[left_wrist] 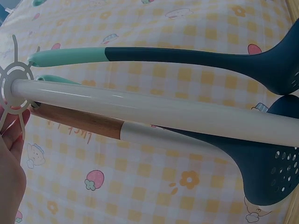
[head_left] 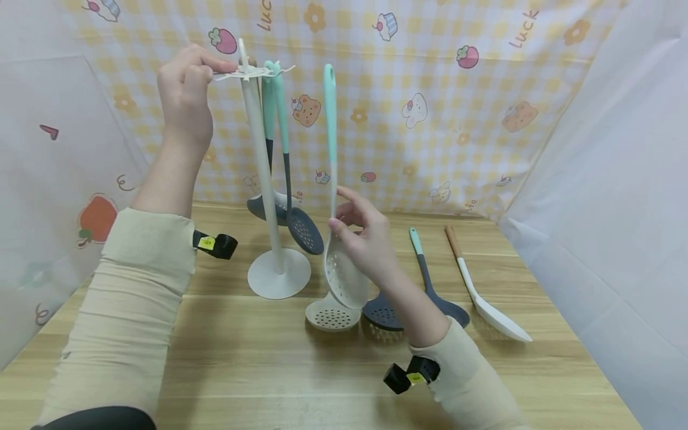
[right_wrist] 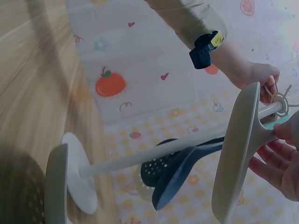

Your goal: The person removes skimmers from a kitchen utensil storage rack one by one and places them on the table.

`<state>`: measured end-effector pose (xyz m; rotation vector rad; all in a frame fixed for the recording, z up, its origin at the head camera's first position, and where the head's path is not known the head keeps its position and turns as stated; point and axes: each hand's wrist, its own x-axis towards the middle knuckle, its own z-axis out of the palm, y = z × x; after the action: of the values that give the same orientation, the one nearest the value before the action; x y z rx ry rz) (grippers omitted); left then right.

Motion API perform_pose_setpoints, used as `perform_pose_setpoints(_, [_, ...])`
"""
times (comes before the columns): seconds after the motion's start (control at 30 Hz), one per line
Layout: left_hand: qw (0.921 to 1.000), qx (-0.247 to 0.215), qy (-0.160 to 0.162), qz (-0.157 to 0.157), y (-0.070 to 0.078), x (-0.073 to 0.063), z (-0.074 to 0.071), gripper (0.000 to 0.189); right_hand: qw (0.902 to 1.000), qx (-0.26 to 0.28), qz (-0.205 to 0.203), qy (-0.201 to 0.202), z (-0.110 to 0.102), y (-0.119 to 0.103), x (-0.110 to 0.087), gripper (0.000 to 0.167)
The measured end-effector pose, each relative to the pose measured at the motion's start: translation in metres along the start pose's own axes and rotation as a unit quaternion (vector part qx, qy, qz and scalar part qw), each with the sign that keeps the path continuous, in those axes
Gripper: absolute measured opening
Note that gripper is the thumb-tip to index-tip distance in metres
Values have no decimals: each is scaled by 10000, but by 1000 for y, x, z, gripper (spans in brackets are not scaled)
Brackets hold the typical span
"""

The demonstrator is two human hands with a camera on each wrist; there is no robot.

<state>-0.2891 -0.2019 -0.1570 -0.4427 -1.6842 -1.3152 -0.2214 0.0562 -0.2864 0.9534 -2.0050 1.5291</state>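
My left hand holds the hooked ring at the top of a white utensil stand, its fingers around the ring's left side. Hanging from the hooks are a dark slotted spoon with a mint handle, another dark mint-handled utensil, and a white one with a wooden handle. Right of the stand, my right hand pinches the lower handle of a white skimmer with a mint grip. It is upright, its handle end near hook height but apart from the hooks, and its perforated head hangs low.
On the wooden table lie a cream perforated skimmer, a dark perforated skimmer, a dark mint-handled turner, and a white spoon with a wooden handle. A checked cloth hangs behind.
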Motion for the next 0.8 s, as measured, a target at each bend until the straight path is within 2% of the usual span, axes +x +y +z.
perform_pose_setpoints(0.47, [10000, 28, -64, -69, 1, 1, -1, 40, 9956, -895, 210, -162, -45, 2, -8, 48])
perform_pose_setpoints(0.8, [9998, 62, -99, -133, 6, 0, -2, 40, 9829, -1687, 679, -295, -84, 15, -13, 49])
